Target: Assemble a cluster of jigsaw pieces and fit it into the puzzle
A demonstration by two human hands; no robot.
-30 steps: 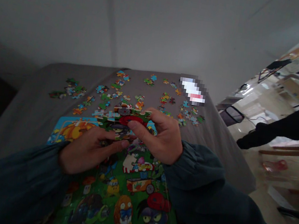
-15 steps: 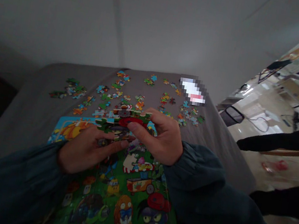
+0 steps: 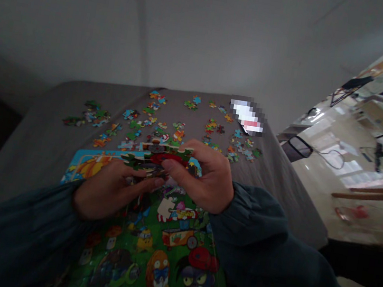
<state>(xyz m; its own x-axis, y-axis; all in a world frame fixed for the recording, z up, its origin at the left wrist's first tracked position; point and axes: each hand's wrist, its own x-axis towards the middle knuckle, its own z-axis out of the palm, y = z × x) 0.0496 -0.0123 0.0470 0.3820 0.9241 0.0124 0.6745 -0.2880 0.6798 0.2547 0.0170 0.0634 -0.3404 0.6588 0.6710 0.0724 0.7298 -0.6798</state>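
Note:
A joined cluster of puzzle pieces (image 3: 161, 155), red and green, is lifted slightly above the colourful puzzle board (image 3: 167, 255). My right hand (image 3: 204, 176) pinches its right side, thumb on top and fingers curled underneath. My left hand (image 3: 112, 189) grips the cluster's left underside with thumb and fingers pressed together. Both wear dark teal sleeves. The assembled lower part of the puzzle shows cartoon plants and a zombie face. Its upper left corner (image 3: 91, 162) shows blue and orange.
Several loose puzzle pieces (image 3: 180, 122) lie scattered over the grey table (image 3: 33, 139) beyond the board, with a green group (image 3: 90, 114) at far left. A blurred white object (image 3: 248, 116) sits at the far right corner. The table's right edge drops to a bright floor with chairs.
Both hands raised the piece cluster slightly and tilted it flatter. A dark-clothed person's leg at the right has moved out of the upper area.

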